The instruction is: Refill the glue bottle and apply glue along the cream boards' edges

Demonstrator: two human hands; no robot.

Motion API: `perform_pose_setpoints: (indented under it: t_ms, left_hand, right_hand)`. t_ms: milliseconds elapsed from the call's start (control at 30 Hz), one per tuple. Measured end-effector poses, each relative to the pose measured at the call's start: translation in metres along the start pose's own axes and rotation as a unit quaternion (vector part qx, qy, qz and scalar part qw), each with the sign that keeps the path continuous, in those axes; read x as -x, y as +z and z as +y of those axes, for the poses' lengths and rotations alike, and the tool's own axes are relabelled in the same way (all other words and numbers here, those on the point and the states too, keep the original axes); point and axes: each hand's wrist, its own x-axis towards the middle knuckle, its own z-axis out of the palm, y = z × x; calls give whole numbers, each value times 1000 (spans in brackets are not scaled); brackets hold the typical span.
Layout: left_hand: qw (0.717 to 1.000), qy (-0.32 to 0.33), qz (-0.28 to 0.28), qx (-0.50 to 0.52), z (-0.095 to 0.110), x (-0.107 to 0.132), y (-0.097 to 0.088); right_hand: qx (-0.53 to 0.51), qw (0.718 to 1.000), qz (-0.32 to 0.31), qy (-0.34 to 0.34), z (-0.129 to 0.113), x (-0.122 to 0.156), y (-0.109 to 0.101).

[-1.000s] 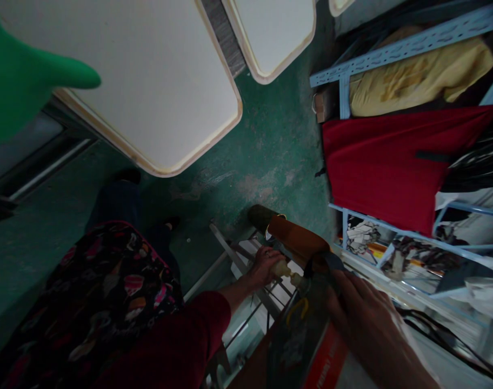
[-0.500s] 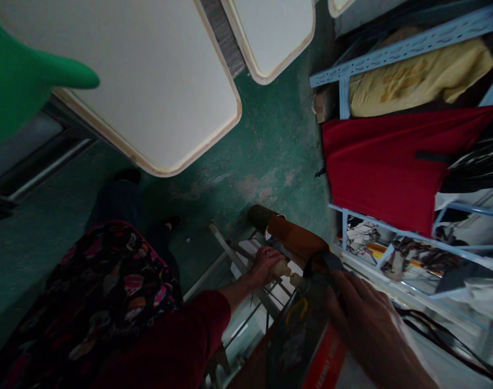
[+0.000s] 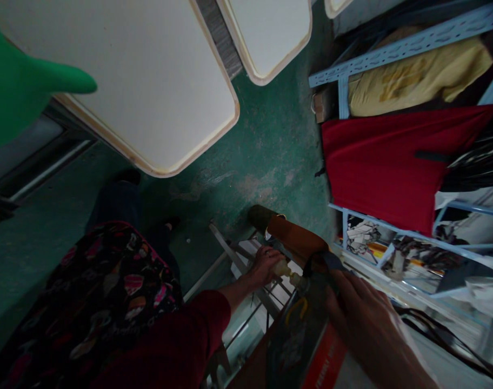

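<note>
Above the metal rack, the left hand closes its fingers round a pale stub and the right hand clutches the dark bag, seemingly soft and floppy, best gripped at its top edge.

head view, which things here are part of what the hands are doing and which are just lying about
In hand: left hand gripping a pale piece; right hand on the dark bag; brown roll and wire rack beside them.
Lying about: white tabletops, red cloth, yellow bundle, blue shelving, green shape.
</note>
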Motion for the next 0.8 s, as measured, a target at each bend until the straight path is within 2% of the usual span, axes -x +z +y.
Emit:
perform_pose_setpoints:
  t_ms: [133,267,600,800]
  left_hand:
    - [1000,9,16,6,-3,-1,3]
    - [1000,-9,-1,-18,-6,0,5]
    - [1000,-1,-3,-17,-2,2,-2]
    - [1000,0,2,-16,-3,1,-3]
  right_hand:
    - [2,1000,-7,-5,0,1,1]
    - [2,1000,1,5,0,0,2]
    - [10,1000,3,1,0,-2,1]
    - [-2,1000,-19,1,0,1,3]
